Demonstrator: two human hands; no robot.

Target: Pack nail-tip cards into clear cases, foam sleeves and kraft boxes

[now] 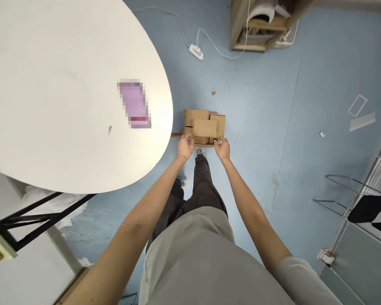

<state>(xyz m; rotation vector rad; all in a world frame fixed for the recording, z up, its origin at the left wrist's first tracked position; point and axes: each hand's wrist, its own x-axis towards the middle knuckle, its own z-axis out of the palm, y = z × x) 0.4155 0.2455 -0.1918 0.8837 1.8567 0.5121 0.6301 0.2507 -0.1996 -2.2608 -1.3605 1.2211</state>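
Several small brown cardboard boxes (205, 127) are grouped near the middle of the view, one lying on top of the others, low down in front of my feet. My left hand (186, 146) is at the near left corner of the group, its fingers curled against the edge. At the near right corner is my right hand (222, 148), with thumb and fingers bent toward the boxes. What each hand pinches, if anything, is too small to make out.
A white round table (82, 156) fills the left, with a blurred purple item (135, 103) on it. A power strip (196, 52) and cable lie on the blue floor. A wooden shelf (249, 47) stands ahead; a metal rack (352, 190) is at the right.
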